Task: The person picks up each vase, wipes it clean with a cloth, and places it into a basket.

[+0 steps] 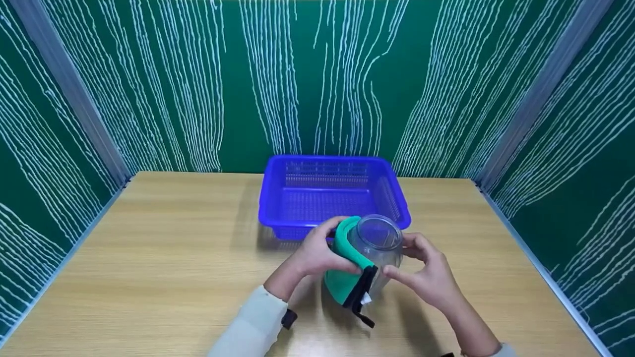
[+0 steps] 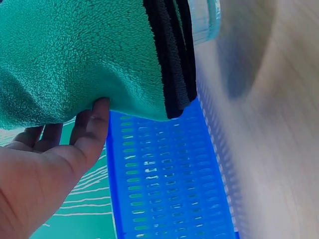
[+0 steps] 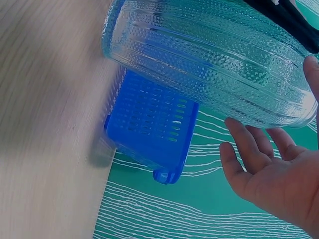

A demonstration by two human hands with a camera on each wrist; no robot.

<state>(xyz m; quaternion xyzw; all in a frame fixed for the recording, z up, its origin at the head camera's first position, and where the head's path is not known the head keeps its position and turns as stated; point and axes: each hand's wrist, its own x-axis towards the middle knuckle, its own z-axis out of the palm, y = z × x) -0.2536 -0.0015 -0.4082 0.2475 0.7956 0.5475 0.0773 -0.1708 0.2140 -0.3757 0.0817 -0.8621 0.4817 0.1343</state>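
Observation:
A clear glass jar (image 1: 386,258) is held above the table, mouth up and tilted; the right wrist view shows the dimpled, ribbed body of the jar (image 3: 199,64). My right hand (image 1: 432,275) grips it from the right, thumb in front and fingers behind. Against the jar's left side lies a green towel (image 1: 342,283) with black trim, a small white tag and a hanging black loop. My left hand (image 1: 313,254) holds the towel, thumb in front, other fingers partly hidden behind it. Fleecy pile shows on the towel (image 2: 75,55) in the left wrist view.
Behind the hands, a blue plastic basket (image 1: 264,210) with slotted sides stands on the wooden table (image 1: 163,267). Green walls (image 1: 233,99) with white wavy lines enclose the back and sides, with metal posts (image 1: 74,94) at the corners.

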